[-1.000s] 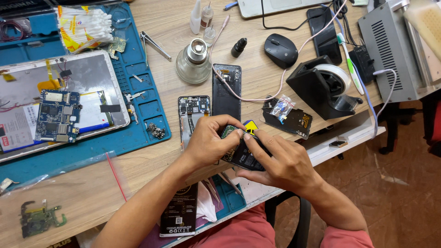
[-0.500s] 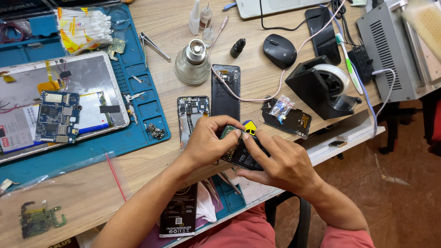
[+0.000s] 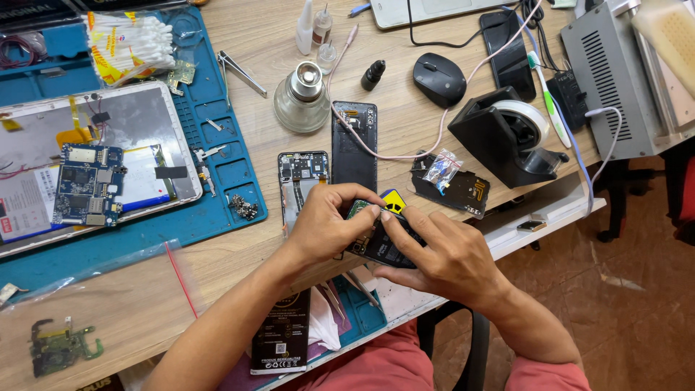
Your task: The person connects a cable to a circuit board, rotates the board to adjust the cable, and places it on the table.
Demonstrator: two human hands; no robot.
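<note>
Both my hands hold a small dark phone battery with a green circuit strip (image 3: 380, 239) over the near edge of the wooden desk (image 3: 239, 275). My left hand (image 3: 329, 224) grips its left end, thumb and fingers curled over the top. My right hand (image 3: 441, 253) holds the right side, fingertips pressing on the top near a yellow warning sticker (image 3: 393, 200). Just beyond my hands lies an opened phone frame (image 3: 302, 177) with its boards exposed, and beside it a dark phone back (image 3: 354, 145) with a pink cable running over it.
A blue repair mat (image 3: 217, 210) on the left carries an opened tablet (image 3: 94, 166), loose screws and tweezers (image 3: 242, 72). A glass spirit lamp (image 3: 302, 98), small bottles, a mouse (image 3: 439, 78), a tape dispenser (image 3: 510, 134) and a grey power unit (image 3: 615, 72) stand further back. A black box (image 3: 282, 340) lies near my lap.
None beyond small finger shifts; both hands stay on the battery at the same spot.
</note>
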